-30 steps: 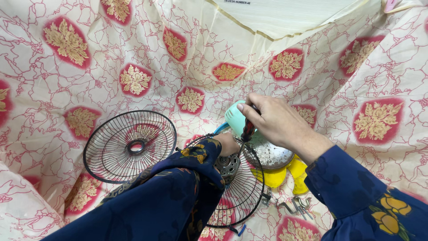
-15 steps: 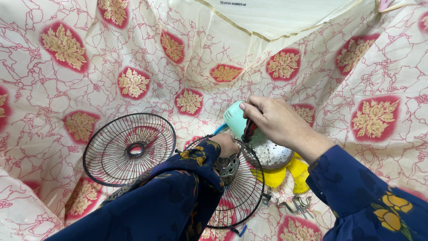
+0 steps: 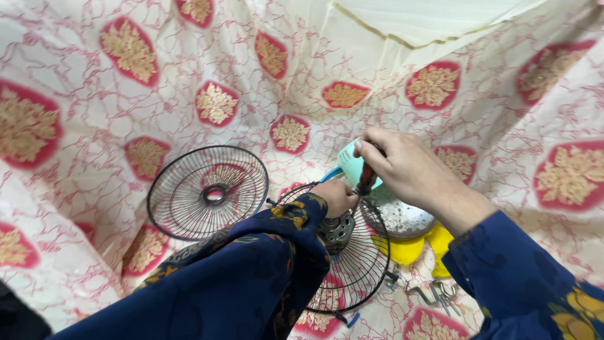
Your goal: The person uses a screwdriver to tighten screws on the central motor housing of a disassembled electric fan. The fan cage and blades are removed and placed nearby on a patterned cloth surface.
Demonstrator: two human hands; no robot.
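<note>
My right hand [image 3: 406, 167] grips a dark red screwdriver handle [image 3: 367, 181], held upright over the fan's metal motor [image 3: 336, 230]. My left hand [image 3: 336, 195] rests on the motor and on the rear wire guard [image 3: 358, 264] around it, its fingers closed on the motor's top. A pale teal plastic fan part [image 3: 350, 165] sits just behind my right hand. Both arms wear dark blue sleeves with yellow flowers.
A loose round wire guard [image 3: 207, 192] lies flat to the left. A dusty round metal cover [image 3: 399, 217], a yellow fan blade [image 3: 409, 247] and several small metal clips [image 3: 434, 293] lie at the right. A cream sheet [image 3: 126, 113] with red and gold medallions covers everything.
My right hand has shifted slightly on the screwdriver handle. My left hand and the fan parts stay where they were.
</note>
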